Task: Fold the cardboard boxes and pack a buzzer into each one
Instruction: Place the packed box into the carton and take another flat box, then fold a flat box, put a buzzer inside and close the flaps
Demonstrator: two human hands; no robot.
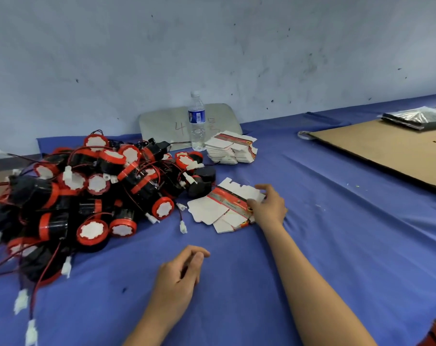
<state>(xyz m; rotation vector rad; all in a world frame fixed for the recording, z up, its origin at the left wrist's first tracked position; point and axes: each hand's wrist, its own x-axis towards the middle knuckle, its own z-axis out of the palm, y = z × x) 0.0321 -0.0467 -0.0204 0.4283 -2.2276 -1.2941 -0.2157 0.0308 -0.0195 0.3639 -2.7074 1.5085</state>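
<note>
Bottle: clear plastic, blue label, upright on the blue cloth. All places below are taken from it.

- Just behind the bottle: a grey board leaning on the wall, with a red "4" on it.
- Just right of the bottle, touching or nearly so: a stack of flat white-and-red box blanks.
- Left of the bottle and nearer the camera: the buzzer pile. The buzzers are black with red rims and white faces. Their red and black wires are tangled, and white plugs trail off the pile.
- Nearer the camera than the bottle, slightly right: a few loose blanks lying flat and overlapping, at the pile's edge. None are folded.
- Right hand: on the right end of those loose blanks. The thumb lies on the red printed strip and the forefinger on a white flap. The fingers are spread and loosely bent, lying on the card with no pinch visible.
- Left hand: nearer still, well short of the bottle, low over bare cloth. The fingers are loosely curled and hold nothing.
- Far right of the bottle: a brown cardboard sheet with silvery bags at its far end.
</note>
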